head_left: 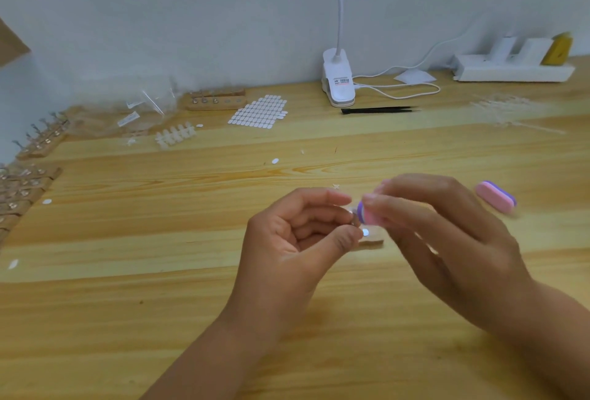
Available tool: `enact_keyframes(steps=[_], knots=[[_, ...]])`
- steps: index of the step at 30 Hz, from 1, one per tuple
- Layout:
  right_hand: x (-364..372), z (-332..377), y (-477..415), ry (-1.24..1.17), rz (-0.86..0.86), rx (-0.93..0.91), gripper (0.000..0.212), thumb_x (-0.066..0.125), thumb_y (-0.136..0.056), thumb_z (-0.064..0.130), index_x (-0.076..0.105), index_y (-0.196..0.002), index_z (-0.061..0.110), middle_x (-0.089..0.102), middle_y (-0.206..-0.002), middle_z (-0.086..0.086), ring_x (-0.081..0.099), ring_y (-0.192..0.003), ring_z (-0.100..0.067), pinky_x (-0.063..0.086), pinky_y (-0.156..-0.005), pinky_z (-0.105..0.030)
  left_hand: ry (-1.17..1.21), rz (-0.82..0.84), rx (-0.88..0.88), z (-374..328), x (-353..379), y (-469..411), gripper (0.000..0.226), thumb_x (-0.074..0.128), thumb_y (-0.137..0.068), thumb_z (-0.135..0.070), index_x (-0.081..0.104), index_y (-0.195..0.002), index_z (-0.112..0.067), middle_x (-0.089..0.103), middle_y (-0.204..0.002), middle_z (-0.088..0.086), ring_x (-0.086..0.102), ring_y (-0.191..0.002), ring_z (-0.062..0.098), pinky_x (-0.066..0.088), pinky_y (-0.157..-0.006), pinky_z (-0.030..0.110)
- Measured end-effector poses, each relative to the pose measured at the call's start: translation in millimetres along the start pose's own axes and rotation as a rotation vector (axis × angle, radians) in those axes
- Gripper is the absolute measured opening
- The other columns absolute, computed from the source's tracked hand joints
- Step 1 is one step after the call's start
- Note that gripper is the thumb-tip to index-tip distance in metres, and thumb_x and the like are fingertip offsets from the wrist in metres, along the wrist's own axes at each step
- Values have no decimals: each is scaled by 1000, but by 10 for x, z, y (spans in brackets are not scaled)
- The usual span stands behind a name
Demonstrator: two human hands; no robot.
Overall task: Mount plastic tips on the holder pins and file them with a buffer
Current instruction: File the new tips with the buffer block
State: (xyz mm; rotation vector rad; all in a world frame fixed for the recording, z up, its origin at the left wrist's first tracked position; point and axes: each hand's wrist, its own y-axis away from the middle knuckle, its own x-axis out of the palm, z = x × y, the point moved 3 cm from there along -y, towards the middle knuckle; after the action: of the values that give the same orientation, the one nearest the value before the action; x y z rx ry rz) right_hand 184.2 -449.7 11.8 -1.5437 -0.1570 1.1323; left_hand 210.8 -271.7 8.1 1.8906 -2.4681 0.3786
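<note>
My right hand pinches a small pink and purple buffer block between thumb and fingers. The buffer's purple face lies against a clear plastic tip, which my left hand pinches between thumb and fingertips. Just below the tip, a small wooden holder base with a round metal spot shows on the table, mostly hidden by both hands. A second pink and purple buffer lies on the table to the right.
Wooden holders with pins and more holders stand at the back and far left. A sheet of white adhesive tabs, a strip of plastic tips, black tweezers, a clip lamp and a power strip lie behind.
</note>
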Motion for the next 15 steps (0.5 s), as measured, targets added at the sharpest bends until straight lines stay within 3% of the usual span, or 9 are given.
enact_keyframes(steps=[4, 7, 10, 13, 15], knots=[[-55, -74, -27, 17, -45, 86, 26, 66, -92, -6, 67, -116, 2, 67, -105, -12, 65, -98, -20, 52, -89, -29, 20, -12, -11, 7, 0, -7, 23, 76, -73, -4, 75, -95, -11, 75, -84, 11, 73, -81, 28, 59, -76, 31], [-2, 103, -7, -47, -45, -25, 27, 65, -92, -6, 67, -118, 3, 67, -107, -14, 65, -105, -20, 50, -96, -27, 24, 1, 1, 8, 19, -6, 21, 77, -74, -6, 76, -94, -10, 76, -86, 11, 74, -81, 25, 58, -73, 28], [-17, -8, -11, 41, 5, -30, 27, 68, -88, -10, 70, -114, -3, 69, -103, -16, 66, -99, -24, 53, -91, -32, 64, -15, -16, 21, 9, -15, 20, 76, -73, -5, 76, -93, -6, 76, -85, 12, 73, -76, 23, 58, -70, 25], [-62, -64, -25, 32, -48, 45, 25, 68, -91, -4, 70, -115, 3, 68, -103, -13, 66, -96, -21, 53, -88, -33, 92, -23, -26, 27, 0, -21, 21, 73, -72, -6, 76, -93, -5, 76, -83, 12, 73, -75, 23, 57, -70, 25], [-22, 62, -1, -42, -62, -2, 28, 66, -93, -2, 68, -119, 9, 66, -109, -8, 65, -104, -19, 51, -93, -29, 77, -11, -10, 20, 17, -15, 21, 73, -73, -6, 76, -94, -5, 76, -85, 12, 74, -78, 23, 57, -70, 24]])
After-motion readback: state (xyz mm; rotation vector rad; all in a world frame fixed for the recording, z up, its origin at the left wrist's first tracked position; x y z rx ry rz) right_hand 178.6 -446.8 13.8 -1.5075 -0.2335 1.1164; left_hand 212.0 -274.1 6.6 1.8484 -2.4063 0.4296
